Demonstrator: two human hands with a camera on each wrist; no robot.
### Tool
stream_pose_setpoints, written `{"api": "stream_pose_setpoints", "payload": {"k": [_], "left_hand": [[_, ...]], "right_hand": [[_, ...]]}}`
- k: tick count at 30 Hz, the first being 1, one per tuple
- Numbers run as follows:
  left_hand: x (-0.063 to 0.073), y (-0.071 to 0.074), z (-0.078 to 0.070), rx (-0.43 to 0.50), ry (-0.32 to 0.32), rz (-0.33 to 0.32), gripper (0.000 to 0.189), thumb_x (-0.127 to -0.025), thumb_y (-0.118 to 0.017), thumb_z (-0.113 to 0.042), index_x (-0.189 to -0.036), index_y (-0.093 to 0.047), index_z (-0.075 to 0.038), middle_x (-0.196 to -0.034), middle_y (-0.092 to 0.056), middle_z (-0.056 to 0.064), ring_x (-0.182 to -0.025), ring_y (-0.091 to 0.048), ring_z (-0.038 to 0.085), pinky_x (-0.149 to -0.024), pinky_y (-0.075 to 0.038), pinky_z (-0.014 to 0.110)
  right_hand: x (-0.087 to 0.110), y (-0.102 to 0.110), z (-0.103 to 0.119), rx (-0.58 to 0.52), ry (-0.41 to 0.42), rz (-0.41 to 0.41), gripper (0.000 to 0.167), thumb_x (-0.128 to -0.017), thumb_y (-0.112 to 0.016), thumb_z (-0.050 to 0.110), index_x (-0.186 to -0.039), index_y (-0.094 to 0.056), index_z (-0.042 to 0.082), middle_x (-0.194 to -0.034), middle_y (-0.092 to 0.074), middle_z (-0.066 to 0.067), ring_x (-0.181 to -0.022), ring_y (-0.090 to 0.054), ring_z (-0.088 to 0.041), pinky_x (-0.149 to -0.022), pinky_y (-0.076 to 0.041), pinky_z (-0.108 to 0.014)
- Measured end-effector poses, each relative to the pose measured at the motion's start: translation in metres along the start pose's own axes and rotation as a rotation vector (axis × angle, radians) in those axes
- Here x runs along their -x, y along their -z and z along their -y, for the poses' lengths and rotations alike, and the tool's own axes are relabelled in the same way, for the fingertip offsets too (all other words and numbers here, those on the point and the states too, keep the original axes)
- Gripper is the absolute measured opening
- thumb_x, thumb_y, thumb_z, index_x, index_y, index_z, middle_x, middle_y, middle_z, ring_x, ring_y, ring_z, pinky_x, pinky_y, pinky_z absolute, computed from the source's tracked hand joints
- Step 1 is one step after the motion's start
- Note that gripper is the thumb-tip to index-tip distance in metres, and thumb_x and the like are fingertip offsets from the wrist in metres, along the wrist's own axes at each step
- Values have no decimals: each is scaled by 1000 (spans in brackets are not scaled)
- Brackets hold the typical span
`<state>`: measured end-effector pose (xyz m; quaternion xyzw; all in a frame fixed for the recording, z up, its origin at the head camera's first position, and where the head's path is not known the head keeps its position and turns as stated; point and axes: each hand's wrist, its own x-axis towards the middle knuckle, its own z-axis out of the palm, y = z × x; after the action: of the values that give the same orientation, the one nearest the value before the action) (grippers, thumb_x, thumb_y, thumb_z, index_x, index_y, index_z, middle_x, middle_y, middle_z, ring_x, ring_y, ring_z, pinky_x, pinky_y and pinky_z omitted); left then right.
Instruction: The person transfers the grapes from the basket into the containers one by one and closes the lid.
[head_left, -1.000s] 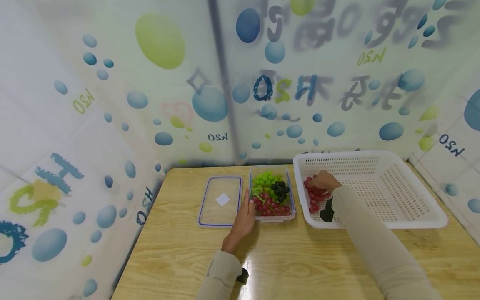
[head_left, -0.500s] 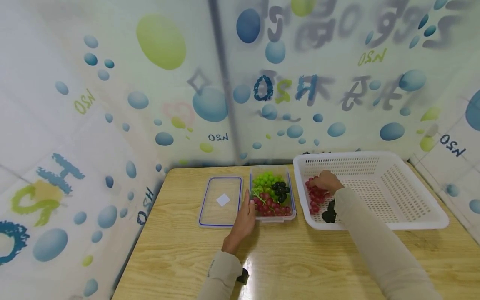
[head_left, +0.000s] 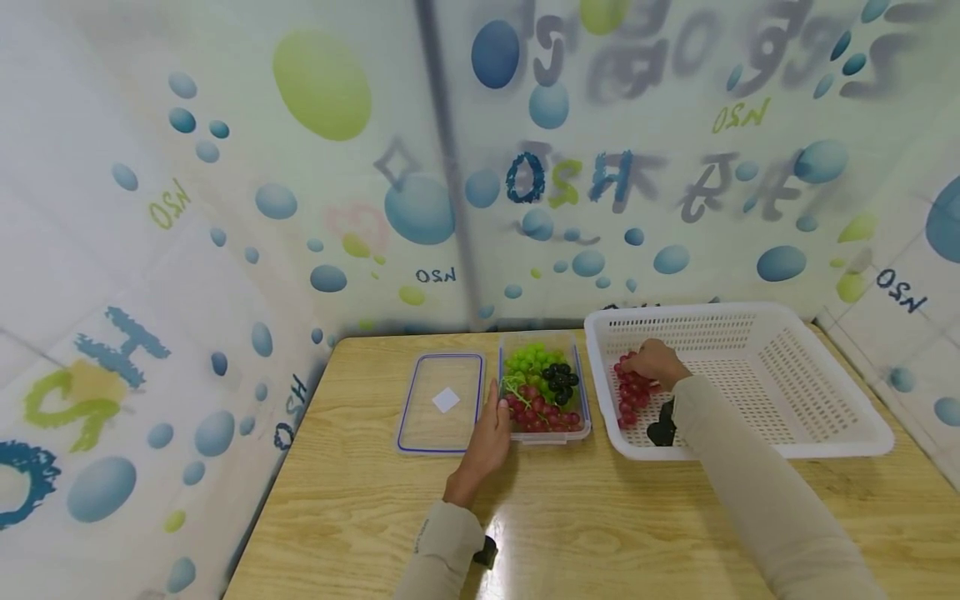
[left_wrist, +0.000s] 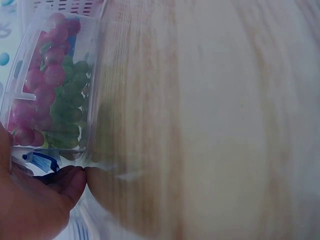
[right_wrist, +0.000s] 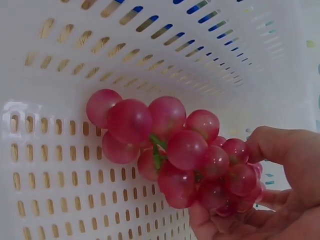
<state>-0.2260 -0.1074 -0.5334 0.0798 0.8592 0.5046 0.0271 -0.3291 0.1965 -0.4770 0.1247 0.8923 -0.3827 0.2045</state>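
In the white basket my right hand (head_left: pixel 656 363) grips one end of a bunch of red grapes (right_wrist: pixel 170 135), thumb on one side and fingers beneath it. The bunch lies along the basket's left wall. My left hand (head_left: pixel 487 433) rests with extended fingers against the left side of a clear plastic food container (head_left: pixel 564 436). Inside that container are green grapes (head_left: pixel 536 358), a small bunch of black grapes (head_left: pixel 561 381) and red grapes (head_left: pixel 542 413). The left wrist view shows the left fingertips (left_wrist: pixel 75 180) beside the container's corner and its blue seal.
A clear lid with a blue seal (head_left: pixel 441 356) lies flat on the wooden table (head_left: pixel 345 500), left of the container. The white perforated basket (head_left: pixel 825 442) stands at the right. A patterned curtain (head_left: pixel 360 167) rises behind the table.
My right hand has shifted slightly to the right inside the basket, and the red grapes with it. The left hand and the container have stayed where they were.
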Motion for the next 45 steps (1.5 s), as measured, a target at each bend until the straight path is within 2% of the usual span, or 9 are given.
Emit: {"api": "stream_pose_setpoints", "payload": {"k": [5, 12, 17, 21, 27, 33, 45], "left_hand": [[0, -1, 0, -8, 8, -1, 61, -111, -18, -37, -159, 0, -5, -165, -10, 19, -150, -17, 38, -120, -20, 55], [-1, -2, 1, -11, 7, -9, 61, -111, -18, -37, -159, -2, -3, -165, -8, 18, -151, -15, 37, -120, -19, 55], [0, -1, 1, -9, 8, -9, 61, -111, -17, -37, -159, -1, -3, -165, -8, 18, -151, -15, 37, -120, -18, 54], [0, 0, 1, -12, 5, -7, 62, -110, -17, -38, -159, -1, -3, -165, -8, 18, -150, -15, 38, -120, -18, 55], [-1, 0, 1, -8, 4, -7, 61, -111, -17, -35, -159, -1, -2, -166, -6, 17, -151, -13, 36, -121, -16, 53], [-2, -1, 2, -17, 4, -5, 60, -111, -18, -34, -159, -1, -1, -166, -6, 17, -151, -13, 36, -121, -17, 53], [-2, -1, 1, -9, -3, -6, 61, -111, -19, -34, -159, -1, -1, -165, -6, 19, -151, -13, 37, -121, -17, 53]], "right_hand": [[3, 3, -2, -59, 12, 9, 52, -94, -62, 18, -130, -41, -11, -117, -52, -26, -102, -53, -35, -85, -55, -49], [7, 9, -4, -19, 98, -20, 44, -92, -63, 19, -119, -45, -11, -102, -52, -19, -89, -54, -26, -65, -51, -30], [7, 13, -4, -9, 128, -43, 37, -94, -62, 19, -113, -47, -8, -99, -52, -17, -83, -54, -23, -61, -49, -26], [13, 17, 0, -16, 142, -53, 35, -95, -62, 19, -111, -46, -7, -100, -52, -19, -84, -54, -24, -62, -49, -26], [19, 23, 5, -3, 160, -88, 39, -96, -61, 20, -117, -46, -8, -104, -54, -21, -88, -55, -27, -68, -49, -27], [21, 23, 8, -38, 169, -87, 40, -96, -61, 19, -122, -44, -6, -109, -55, -22, -91, -57, -28, -74, -52, -28], [26, 26, 24, -46, 188, -110, 42, -98, -59, 18, -128, -42, -6, -109, -55, -21, -91, -55, -27, -74, -49, -28]]}}
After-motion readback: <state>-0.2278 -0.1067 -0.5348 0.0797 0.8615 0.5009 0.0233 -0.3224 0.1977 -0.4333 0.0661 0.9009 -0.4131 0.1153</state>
